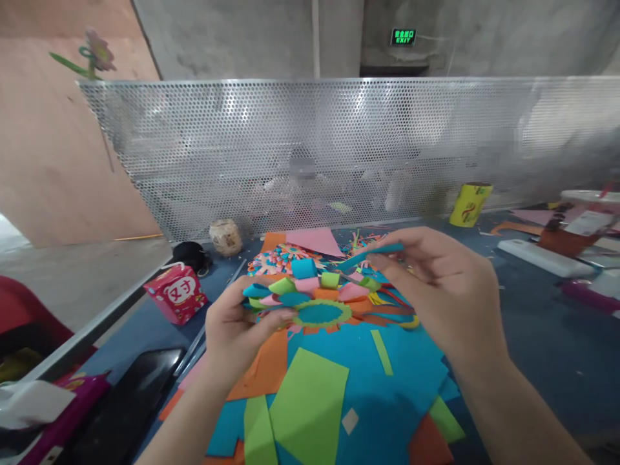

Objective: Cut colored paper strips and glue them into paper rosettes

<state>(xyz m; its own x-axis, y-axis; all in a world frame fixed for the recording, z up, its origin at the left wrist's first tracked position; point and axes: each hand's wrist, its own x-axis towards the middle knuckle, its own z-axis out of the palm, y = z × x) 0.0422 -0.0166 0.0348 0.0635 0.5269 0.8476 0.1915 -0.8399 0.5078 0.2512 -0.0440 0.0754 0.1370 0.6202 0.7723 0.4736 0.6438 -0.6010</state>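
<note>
Paper flower, many-coloured, held up in front of the wearer, over the middle of the paper-strewn surface. Blue disc at centre, jagged green ring around it, curled loops of blue, green, pink and orange along the far side; loose orange, blue and yellow strip ends at right.

Left hand grips the flower's left side: thumb on the near edge, other fingers mostly hidden behind. Right hand above the flower's right side, thumb and forefinger closed on a blue strip slanting down leftward. Cannot tell whether its lower end touches the flower.

Beneath: large blue sheet, with a green sheet, a thin green strip and a pale diamond-shaped scrap on it. Beyond the flower, a heap of small coloured paper pieces beside a pink sheet. Left: red-pink box, black phone. Perforated metal screen behind.
</note>
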